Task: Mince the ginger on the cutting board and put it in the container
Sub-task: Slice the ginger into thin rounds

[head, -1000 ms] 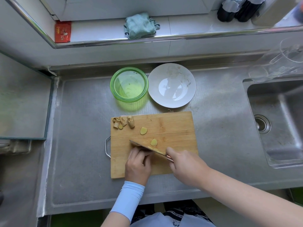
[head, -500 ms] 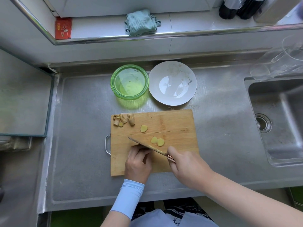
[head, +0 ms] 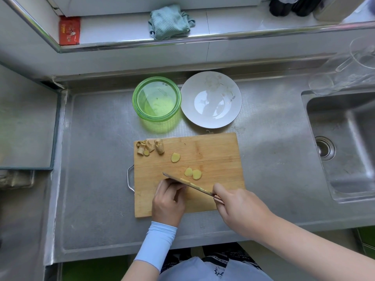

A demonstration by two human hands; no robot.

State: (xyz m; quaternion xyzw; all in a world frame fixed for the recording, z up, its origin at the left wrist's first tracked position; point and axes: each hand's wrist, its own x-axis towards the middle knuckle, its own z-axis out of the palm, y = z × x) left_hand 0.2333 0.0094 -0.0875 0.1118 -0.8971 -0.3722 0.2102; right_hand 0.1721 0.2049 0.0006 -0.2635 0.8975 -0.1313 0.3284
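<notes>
Ginger slices (head: 188,172) lie mid-frame on the cutting board (head: 213,149), below the green container (head: 156,98).
The right hand (head: 241,207) wraps the knife (head: 188,184) handle. The left hand (head: 168,199) curls against the blade, and whatever it pins is hidden. With knuckles that close, a wandering blade could nick them.

The left hand (head: 168,201), wrist in a pale blue sleeve (head: 156,244), lies knuckles up with its fingers curled under and the fingertips hidden. Just to its right, the bare-armed right hand (head: 241,209) grips a knife (head: 188,184) by the handle.
</notes>
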